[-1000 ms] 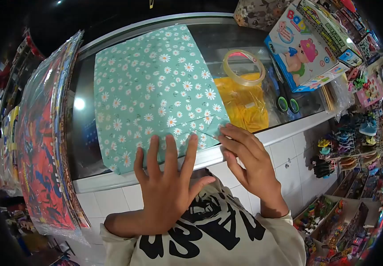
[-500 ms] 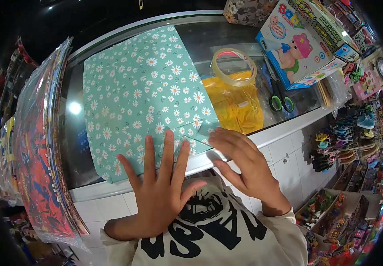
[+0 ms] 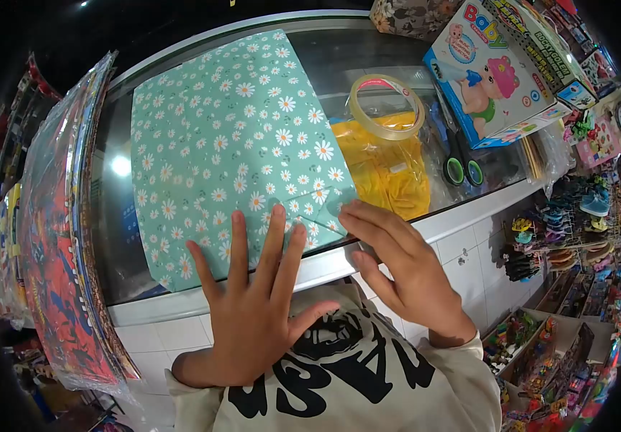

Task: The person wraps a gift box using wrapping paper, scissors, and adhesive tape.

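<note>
**Two hands flat on a daisy-print parcel**

The parcel (image 3: 231,144), wrapped in mint-green paper with white daisies, lies flat on a glass counter (image 3: 368,54), its near edge at the counter's front rim. At the parcel's near right corner a triangular flap (image 3: 319,205) of the paper is folded over.

The left hand (image 3: 253,302) lies palm down on the parcel's near edge, fingers (image 3: 238,237) straight and spread wide, gripping nothing, only pressing the paper flat. The right hand (image 3: 397,266) sits at the parcel's near right corner, fingers extended and close together, their tips on the flap's edge; it grasps nothing that can be seen.

Just right of the parcel lies a crumpled yellow bag (image 3: 382,165), and a roll of clear tape (image 3: 386,104) rests on the bag's far end. Right of the bag lie scissors (image 3: 461,162) with green-ringed handles. Beyond the scissors, at the counter's far right, stands a blue toy box (image 3: 497,72) with a baby doll printed on it. Left of the parcel, sheets in clear plastic (image 3: 66,237) with red print lean along the counter's left end. Below the parcel's near edge is the counter's white-tiled front (image 3: 461,245), and below the hands the person's pale sweatshirt (image 3: 354,374) with black print.
</note>
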The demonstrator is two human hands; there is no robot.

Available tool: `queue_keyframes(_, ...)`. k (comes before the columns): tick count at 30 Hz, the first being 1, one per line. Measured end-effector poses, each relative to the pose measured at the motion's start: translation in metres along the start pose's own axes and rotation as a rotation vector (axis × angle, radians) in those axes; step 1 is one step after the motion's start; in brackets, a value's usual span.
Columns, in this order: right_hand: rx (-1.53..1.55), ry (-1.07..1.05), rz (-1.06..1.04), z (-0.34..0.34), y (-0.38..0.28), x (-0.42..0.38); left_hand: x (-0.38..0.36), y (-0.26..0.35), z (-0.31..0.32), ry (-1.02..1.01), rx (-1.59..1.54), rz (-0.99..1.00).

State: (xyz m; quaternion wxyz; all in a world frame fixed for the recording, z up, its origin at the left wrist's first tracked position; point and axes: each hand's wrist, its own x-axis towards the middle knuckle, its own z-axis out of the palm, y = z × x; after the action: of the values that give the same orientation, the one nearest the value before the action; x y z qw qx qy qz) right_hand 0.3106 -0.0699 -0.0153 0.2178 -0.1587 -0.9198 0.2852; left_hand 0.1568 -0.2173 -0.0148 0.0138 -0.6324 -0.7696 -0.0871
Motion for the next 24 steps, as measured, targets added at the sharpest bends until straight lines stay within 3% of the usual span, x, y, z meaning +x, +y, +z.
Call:
queue_keyframes(4, -0.040, -0.078, -0.010, -0.007, 0.004, 0.017, 0.015, -0.012, -0.005, -0.029, -0.014, -0.001)
queue_keyframes(10, -0.217, -0.033, -0.055, 0.001, 0.004, 0.019, 0.018, -0.019, 0.000, -0.024, -0.055, 0.029)
queue_keyframes(24, 0.052, -0.015, -0.002, -0.006, 0.011, 0.021, 0.018, -0.019, -0.006, -0.084, 0.013, 0.073)
